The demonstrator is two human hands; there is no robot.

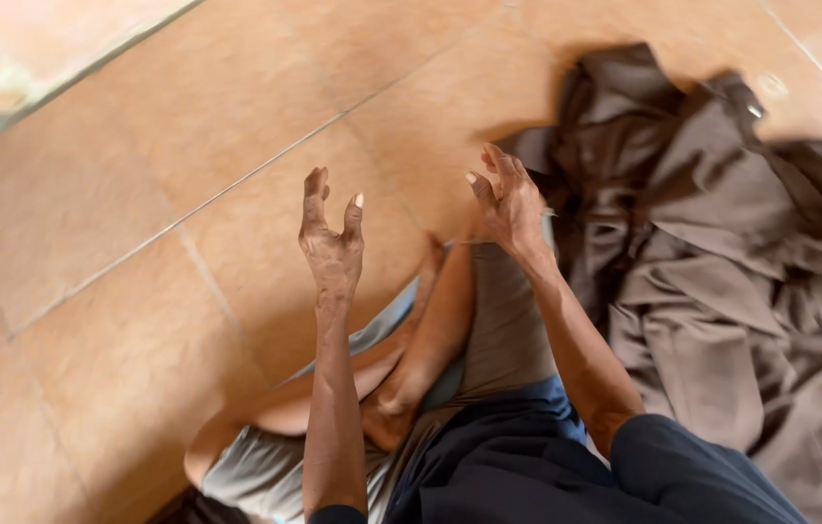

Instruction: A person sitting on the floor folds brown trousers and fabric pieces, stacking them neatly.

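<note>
Grey-brown cloth, a crumpled heap of garments (721, 252), sprawls on the tiled floor (139, 243) off to the person's right, its near edge just beside the right hand (508, 204). That hand hangs raised and empty, fingers spread and curled, plainly the closer one. The left hand (331, 238) is up too, fingers apart, holding nothing, well apart from the heap, above the person's folded legs (411, 359).
</note>
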